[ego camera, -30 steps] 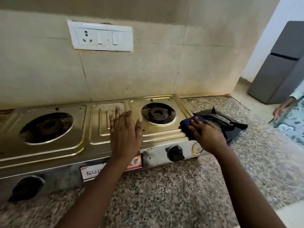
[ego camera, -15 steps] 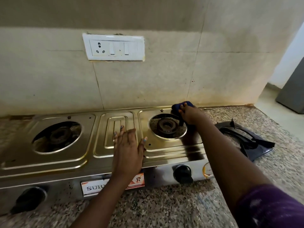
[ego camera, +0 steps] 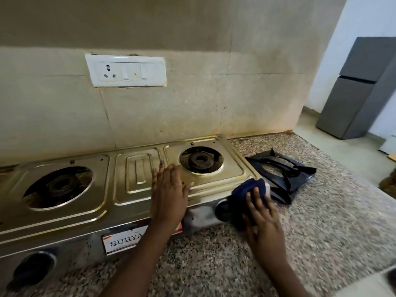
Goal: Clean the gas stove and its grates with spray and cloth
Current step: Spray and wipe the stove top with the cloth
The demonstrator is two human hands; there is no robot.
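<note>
Pressing flat on the stove (ego camera: 70, 213), my left hand (ego camera: 169, 196) lies palm down with fingers straight and together, thumb spread to the right, on the steel top between the centre panel and the right burner (ego camera: 200, 160). It holds nothing.

My right hand (ego camera: 262, 224) presses the cloth (ego camera: 246, 189), dark blue and bunched, against the stove's front right corner. The fingers lie extended over the cloth, and I cannot tell whether the thumb curls under it. The cloth covers the corner edge and hangs down over part of the front panel, just beside the right knob (ego camera: 222, 209), which it partly hides.

The stove stands on the counter (ego camera: 321, 215) against the wall, its long side parallel to the counter's back edge. Both burner wells are bare of grates. The left burner (ego camera: 61, 185) shows dark and soiled. A left knob (ego camera: 32, 269) sits at the front left, blurred. A label (ego camera: 122, 242) on the front panel is partly covered by my left forearm.

One grate (ego camera: 280, 172), black, lies on the counter just beside the stove's right end, toward the counter's right edge, apparently on a dark tray; I cannot separate the two clearly.

A socket plate (ego camera: 126, 70) is fixed on the wall above the stove. A grey fridge (ego camera: 360, 86) stands beyond the counter's right edge.
</note>
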